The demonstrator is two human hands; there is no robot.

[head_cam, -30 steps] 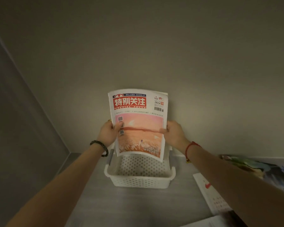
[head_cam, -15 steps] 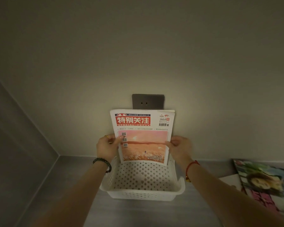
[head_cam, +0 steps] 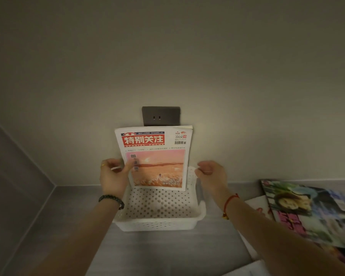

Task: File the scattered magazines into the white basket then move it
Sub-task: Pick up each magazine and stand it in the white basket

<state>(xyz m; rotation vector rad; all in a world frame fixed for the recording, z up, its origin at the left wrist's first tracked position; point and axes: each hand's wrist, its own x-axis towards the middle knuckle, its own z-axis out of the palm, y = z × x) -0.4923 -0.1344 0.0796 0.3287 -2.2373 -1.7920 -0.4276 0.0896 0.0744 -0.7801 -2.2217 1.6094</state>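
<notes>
At the wall end of the table [head_cam: 167, 253]: magazine [head_cam: 157, 168] now lower, standing in the white basket [head_cam: 157, 225]. Left hand [head_cam: 114, 176] grip pinches its edge; right hand [head_cam: 211, 174] curled alongside, hold unclear. Loose magazines [head_cam: 307, 212] remain.

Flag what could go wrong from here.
1. The magazine stands upright at the back of the basket, rising well above the rim. Once the left hand lets go of its edge, it may flop forward.
2. The right hand appears off the magazine, so only one side is steadied.
3. The magazines on the right are unfiled, and moving the basket now would skip them.
</notes>
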